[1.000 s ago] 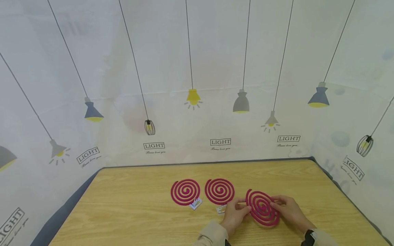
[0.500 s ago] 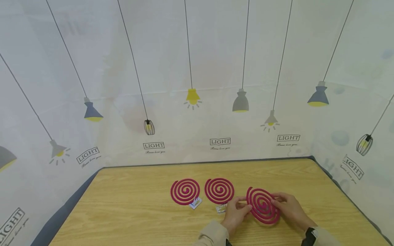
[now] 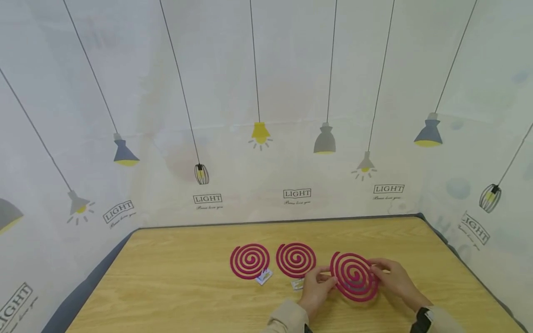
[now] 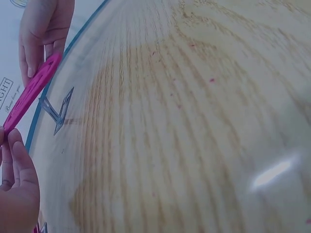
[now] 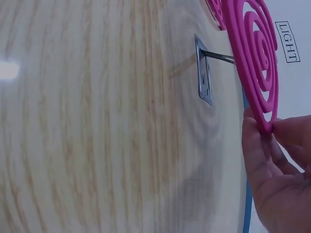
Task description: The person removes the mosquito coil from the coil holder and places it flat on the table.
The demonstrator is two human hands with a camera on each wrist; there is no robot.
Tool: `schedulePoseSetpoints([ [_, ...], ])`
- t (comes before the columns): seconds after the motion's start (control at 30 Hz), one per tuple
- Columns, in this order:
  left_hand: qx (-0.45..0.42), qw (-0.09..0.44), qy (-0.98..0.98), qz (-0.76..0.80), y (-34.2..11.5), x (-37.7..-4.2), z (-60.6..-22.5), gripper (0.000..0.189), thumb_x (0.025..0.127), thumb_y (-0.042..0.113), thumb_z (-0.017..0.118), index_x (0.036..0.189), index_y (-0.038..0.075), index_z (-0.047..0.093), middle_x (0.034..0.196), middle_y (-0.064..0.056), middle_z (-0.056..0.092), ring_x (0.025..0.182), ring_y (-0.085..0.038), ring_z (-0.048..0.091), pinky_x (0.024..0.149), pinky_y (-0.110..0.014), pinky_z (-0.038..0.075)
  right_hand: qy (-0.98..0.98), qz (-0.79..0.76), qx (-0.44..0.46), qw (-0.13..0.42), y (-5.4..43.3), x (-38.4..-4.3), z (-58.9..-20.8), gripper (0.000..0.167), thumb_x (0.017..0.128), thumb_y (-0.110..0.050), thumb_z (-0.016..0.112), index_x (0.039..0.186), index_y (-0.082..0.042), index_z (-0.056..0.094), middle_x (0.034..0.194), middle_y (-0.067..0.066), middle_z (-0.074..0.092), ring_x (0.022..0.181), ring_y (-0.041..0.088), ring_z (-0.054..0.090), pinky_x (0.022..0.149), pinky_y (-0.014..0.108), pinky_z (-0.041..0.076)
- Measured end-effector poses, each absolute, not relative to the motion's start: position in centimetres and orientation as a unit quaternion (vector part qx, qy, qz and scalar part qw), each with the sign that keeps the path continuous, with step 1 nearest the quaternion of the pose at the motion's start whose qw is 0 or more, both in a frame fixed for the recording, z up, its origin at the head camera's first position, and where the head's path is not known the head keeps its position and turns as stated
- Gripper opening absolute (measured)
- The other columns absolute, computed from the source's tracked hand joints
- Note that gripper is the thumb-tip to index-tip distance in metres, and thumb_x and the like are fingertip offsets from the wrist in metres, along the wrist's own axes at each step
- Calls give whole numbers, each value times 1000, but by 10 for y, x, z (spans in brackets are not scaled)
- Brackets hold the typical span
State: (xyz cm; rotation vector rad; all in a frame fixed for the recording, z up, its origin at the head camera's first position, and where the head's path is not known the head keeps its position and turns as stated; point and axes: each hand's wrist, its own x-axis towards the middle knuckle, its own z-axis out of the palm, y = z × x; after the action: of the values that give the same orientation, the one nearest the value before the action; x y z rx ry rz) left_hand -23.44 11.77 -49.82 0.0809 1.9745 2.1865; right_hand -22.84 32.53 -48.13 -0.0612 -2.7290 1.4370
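Observation:
A dark pink mosquito coil (image 3: 354,276) is held tilted above the right part of the table. My left hand (image 3: 315,290) pinches its left edge between thumb and fingers. On the opposite edge, my right hand (image 3: 394,282) has the same kind of pinch. Beneath the coil, a small metal coil stand (image 5: 199,65) lies on the wood, its thin prong (image 5: 218,56) rising toward the coil's underside. The left wrist view shows this stand (image 4: 60,120) from the side, with the coil (image 4: 30,94) seen almost edge-on.
Two more mosquito coils, a left one (image 3: 251,261) and a middle one (image 3: 296,260), sit in a row to the left on the wooden table (image 3: 175,286). Metal stand bases (image 3: 264,277) show at their front edges. A pale lamp-printed curtain (image 3: 233,92) surrounds the table's back and sides.
The held coil has risen slightly and its face has turned a little more toward the head camera. Both hands keep their pinch; the other two coils stay put.

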Motion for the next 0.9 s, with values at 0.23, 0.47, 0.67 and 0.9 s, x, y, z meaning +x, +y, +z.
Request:
schedulePoseSetpoints([
  [0.23,24,85,669,738,115,-236,-497,26,78,0,62,104,0,58,78,-5,56,67,-12,57,65,-28,52,-881,472,-29,19,326,-229,-478,27,87,-2,51,111,11,52,91,15,60,77,21,59,59,27,52],
  [0.47,35,59,692,718,112,-239,-496,26,77,1,63,103,1,60,75,-3,57,63,-14,58,57,-28,51,-883,467,-35,19,323,-231,-469,27,87,-2,51,112,9,53,91,15,61,76,20,59,59,26,52],
  [0.67,40,55,706,705,109,-244,-495,28,78,4,64,105,3,59,77,-2,56,63,-15,59,56,-24,50,-878,477,-20,26,321,-234,-464,27,86,-1,52,111,11,53,90,16,61,75,19,60,60,27,52],
  [0.9,39,22,699,713,109,-246,-491,24,79,3,62,103,1,60,78,-3,58,67,-14,59,61,-28,52,-876,481,-10,31,319,-240,-461,27,87,-2,52,110,10,53,88,15,62,74,19,60,60,27,52],
])
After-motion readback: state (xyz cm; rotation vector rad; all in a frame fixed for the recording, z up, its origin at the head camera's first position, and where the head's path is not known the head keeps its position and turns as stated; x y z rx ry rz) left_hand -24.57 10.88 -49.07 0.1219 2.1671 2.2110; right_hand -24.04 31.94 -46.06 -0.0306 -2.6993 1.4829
